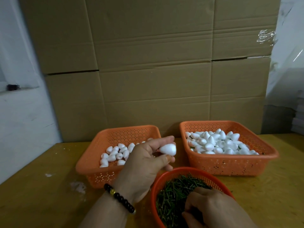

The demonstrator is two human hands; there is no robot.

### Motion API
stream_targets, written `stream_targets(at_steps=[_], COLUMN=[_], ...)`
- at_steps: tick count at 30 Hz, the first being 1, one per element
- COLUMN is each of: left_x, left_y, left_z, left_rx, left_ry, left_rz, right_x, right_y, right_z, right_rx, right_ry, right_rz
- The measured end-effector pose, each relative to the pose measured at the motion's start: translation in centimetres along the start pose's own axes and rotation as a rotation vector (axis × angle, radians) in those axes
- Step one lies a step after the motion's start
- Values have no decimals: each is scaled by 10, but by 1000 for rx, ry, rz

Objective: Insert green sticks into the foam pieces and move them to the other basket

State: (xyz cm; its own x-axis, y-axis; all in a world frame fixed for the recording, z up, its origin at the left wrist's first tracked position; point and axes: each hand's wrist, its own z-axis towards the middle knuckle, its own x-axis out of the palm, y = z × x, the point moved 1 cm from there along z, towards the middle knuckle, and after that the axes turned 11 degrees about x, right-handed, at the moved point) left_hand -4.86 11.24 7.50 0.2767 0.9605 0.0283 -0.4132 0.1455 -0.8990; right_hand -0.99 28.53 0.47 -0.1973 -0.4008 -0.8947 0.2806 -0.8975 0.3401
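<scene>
Foam is the weak point: the left hand (144, 162) pinches 1 white egg-shaped foam piece (168, 149) above the left orange basket (92, 163); the right hand (212, 206) digs among green sticks (174, 190), grip hidden, so a skewed stick could split it

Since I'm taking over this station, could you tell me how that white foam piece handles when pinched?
The foam piece, held in the left hand fingertips, probably weighs little. Being foam, it may dent if squeezed. Its rounded egg shape would likely roll if set down.
</scene>
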Motion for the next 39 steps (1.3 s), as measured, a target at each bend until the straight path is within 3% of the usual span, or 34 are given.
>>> stream_targets(at_steps=[5, 9, 18, 27, 39], left_x=[4, 6, 9, 12, 15], left_y=[-7, -13, -16, -8, -5], left_z=[-9, -12, -12, -10, -10], left_rx=[98, 135, 115, -78, -57], left_ry=[105, 119, 86, -57, -57], left_rz=[171, 161, -79, -419, -351], right_x=[-2, -2, -3, -2, -1], right_y=[1, 2, 4, 3, 3], right_z=[0, -1, -2, -2, -3], right_rx=[-1, -2, 5, 1, 4], right_ry=[14, 10, 8, 9, -2], right_rz=[-11, -35, -8, -25, -28])
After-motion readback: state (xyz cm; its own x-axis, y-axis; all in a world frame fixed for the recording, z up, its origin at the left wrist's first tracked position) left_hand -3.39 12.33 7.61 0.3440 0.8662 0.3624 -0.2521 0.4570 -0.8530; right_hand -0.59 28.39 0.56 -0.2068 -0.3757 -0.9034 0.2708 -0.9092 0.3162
